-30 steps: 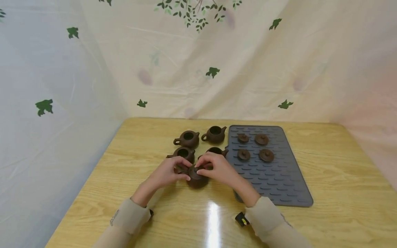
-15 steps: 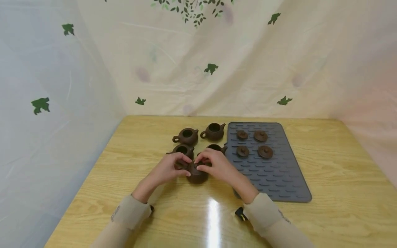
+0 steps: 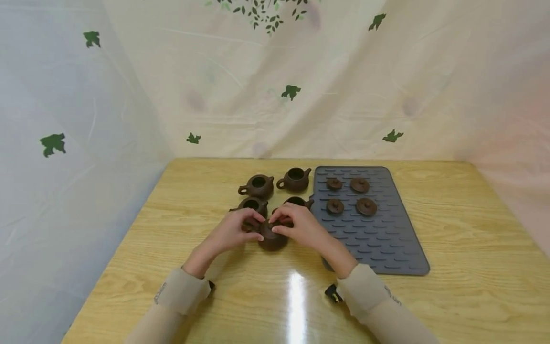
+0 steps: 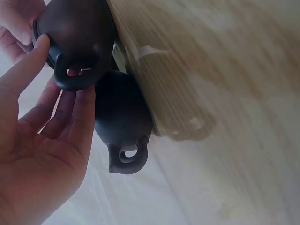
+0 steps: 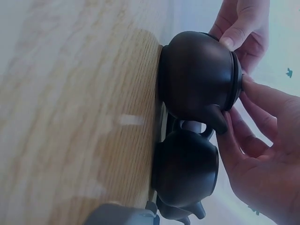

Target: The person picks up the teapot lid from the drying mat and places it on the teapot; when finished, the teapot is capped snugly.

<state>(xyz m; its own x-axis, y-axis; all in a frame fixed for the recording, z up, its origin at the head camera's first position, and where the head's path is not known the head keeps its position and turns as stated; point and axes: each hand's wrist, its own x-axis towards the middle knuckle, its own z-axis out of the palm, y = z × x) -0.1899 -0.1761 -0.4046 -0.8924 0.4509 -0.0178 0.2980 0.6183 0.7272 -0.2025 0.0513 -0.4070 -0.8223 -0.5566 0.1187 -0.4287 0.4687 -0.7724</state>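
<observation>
Left hand (image 3: 232,233) and right hand (image 3: 299,228) meeting over a small brown teapot (image 3: 272,239) near the middle of a wooden table (image 3: 172,229), fingers curled onto its top from both sides. Pinched at the rim by fingertips of both hands; lid under the fingers hidden from the head camera.

Just beyond the hands, four more brown teapots without lids, standing in two rows: two near ones (image 3: 251,205) (image 3: 296,202) partly hidden by the knuckles, two far ones (image 3: 257,185) (image 3: 295,178) in full view. To the right, touching distance from the pots, a dark grey ribbed mat (image 3: 386,248) carrying four round lids (image 3: 351,196) at its far end. Beige sleeves (image 3: 369,298) on both forearms. Glare streak on the table's near edge. Behind and to the left, pale draped cloth (image 3: 343,95) printed with green leaves, closing off the room.

From the left wrist camera: held teapot's loop handle (image 4: 75,75) against the left fingers (image 4: 77,122), a second pot (image 4: 123,123) directly behind it. From the right wrist camera: the spout (image 5: 216,119) on the right-hand side, right fingertips (image 5: 262,101) on the lid rim, another pot (image 5: 186,173) close behind.
</observation>
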